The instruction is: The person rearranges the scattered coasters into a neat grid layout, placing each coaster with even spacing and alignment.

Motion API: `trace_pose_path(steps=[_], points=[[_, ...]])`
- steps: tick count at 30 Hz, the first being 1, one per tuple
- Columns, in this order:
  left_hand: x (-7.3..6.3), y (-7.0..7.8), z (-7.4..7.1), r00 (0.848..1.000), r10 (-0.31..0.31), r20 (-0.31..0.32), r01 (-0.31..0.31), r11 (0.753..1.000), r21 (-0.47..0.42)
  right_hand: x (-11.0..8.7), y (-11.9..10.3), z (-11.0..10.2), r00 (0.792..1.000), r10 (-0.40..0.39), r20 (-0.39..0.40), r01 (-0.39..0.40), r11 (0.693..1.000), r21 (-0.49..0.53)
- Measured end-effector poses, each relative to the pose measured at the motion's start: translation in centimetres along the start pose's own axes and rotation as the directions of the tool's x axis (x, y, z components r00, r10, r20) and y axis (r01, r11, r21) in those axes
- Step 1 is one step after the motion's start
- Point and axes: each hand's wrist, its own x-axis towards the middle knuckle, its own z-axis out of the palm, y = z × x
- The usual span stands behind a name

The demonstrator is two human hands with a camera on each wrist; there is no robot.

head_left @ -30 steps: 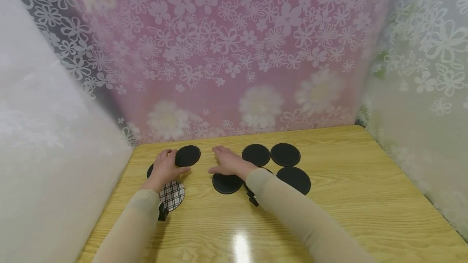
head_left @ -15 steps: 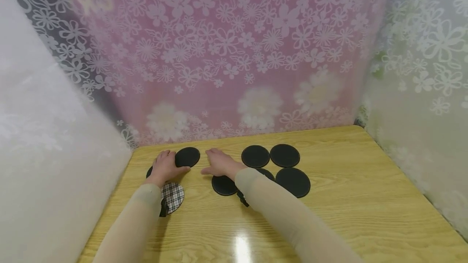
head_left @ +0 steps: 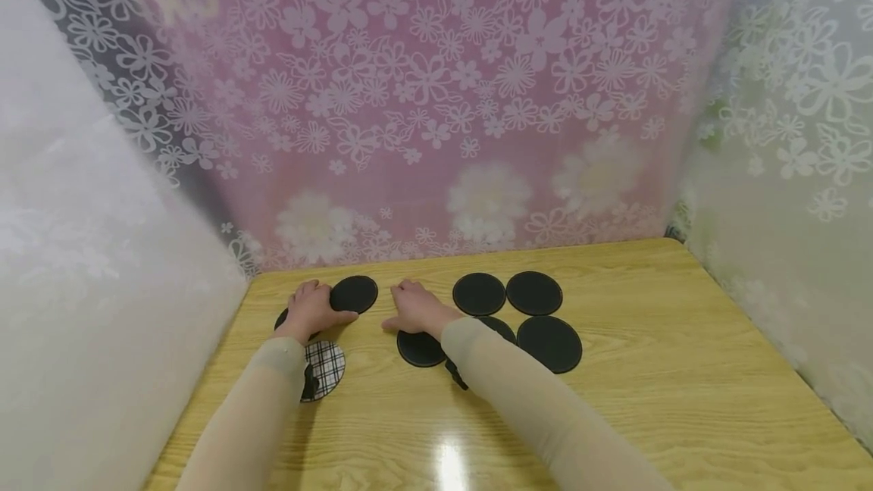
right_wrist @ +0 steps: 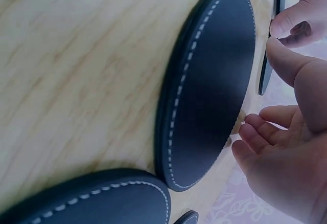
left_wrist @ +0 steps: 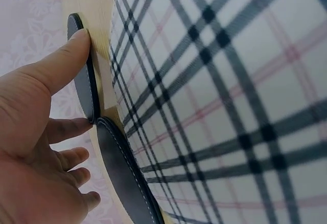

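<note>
My left hand [head_left: 314,312] is over a black round coaster at the far left, hiding most of it. Its thumb lies by the near edge of another black coaster [head_left: 354,295], and its fingers are loosely spread in the left wrist view. A plaid round coaster [head_left: 329,364] lies near the left wrist, filling much of that view. My right hand [head_left: 417,309] reaches leftward over the back of a black coaster [head_left: 419,351], thumb and fingers apart. White stitching runs round this coaster's rim in the right wrist view.
To the right lie several more black coasters: two at the back [head_left: 480,294], [head_left: 535,293], one in front [head_left: 549,344], and one partly behind the right sleeve. The wooden table [head_left: 682,370] meets flowered curtains [head_left: 423,173] at its back and sides.
My right hand has moved a little to the left, along the back of the coaster beneath it. The left hand has hardly moved, and the coasters lie as before.
</note>
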Motion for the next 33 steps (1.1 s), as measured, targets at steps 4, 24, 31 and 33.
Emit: trace_pose_path(steps=[4, 24, 31, 33], points=[[-0.2, 0.4, -0.1, 1.0, 0.018, -0.009, -0.018, 1.0, 0.01, 0.4, 0.2, 0.4, 1.0, 0.02, -0.024, -0.02, 1.0, -0.01], [-2.0, 4.4, 0.3, 0.998, 0.056, -0.035, -0.056, 0.998, 0.011, 0.7, -0.4, 1.0, 0.984, 0.122, -0.132, -0.127, 0.992, -0.028], [-1.7, 4.9, 1.2, 0.999, 0.028, -0.045, -0.031, 0.998, -0.057, 0.7, -0.6, 1.0, 0.971, 0.189, -0.146, -0.189, 0.982, 0.01], [-1.2, 4.5, 1.7, 0.999, 0.022, -0.045, -0.026, 0.997, -0.077, 0.7, -0.6, 0.9, 0.967, 0.206, -0.149, -0.204, 0.979, 0.03]])
